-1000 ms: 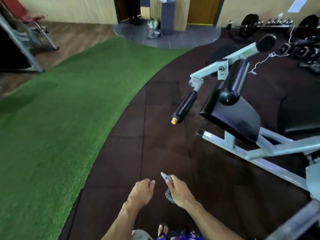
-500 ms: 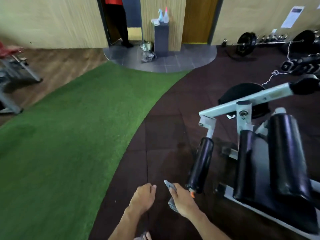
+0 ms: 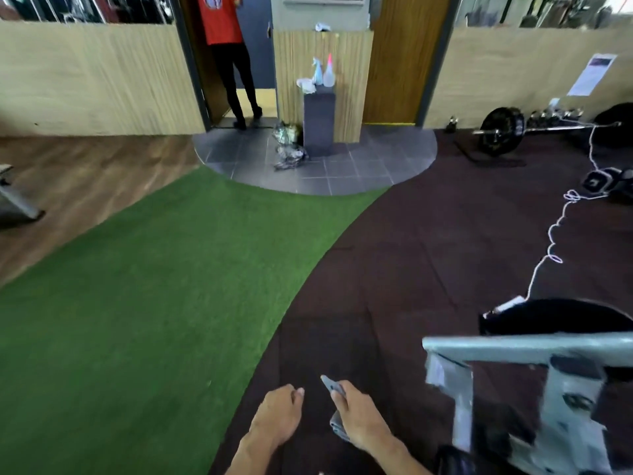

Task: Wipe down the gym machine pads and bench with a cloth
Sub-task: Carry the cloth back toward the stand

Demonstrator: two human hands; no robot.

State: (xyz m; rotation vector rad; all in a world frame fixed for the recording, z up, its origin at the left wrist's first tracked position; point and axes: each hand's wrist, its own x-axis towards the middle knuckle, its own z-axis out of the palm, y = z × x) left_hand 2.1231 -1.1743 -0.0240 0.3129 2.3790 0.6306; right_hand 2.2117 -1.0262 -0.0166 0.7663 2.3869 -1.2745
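Note:
My right hand (image 3: 359, 418) is closed around a grey cloth (image 3: 334, 385), whose ends stick out above and below my fingers. Just left of it my left hand (image 3: 277, 414) hangs loosely curled and holds nothing. The pale blue frame of the gym machine (image 3: 513, 351) fills the bottom right, blurred, with a black roller pad (image 3: 452, 459) just showing at the lower edge. A black round pad (image 3: 555, 320) lies behind the frame. Both hands are left of the machine and touch none of it.
Green turf (image 3: 137, 303) covers the left, dark rubber tiles (image 3: 428, 252) the right. A pedestal (image 3: 318, 118) with spray bottles (image 3: 323, 72) stands by the far wall. A person in a red shirt (image 3: 222, 22) stands in the doorway. A barbell (image 3: 503, 130) and a white cord (image 3: 555, 234) lie at right.
The view has lifted and swung away from the machine, so its pads have slid down and off to the right. My hands keep their pose, the cloth still in my right hand.

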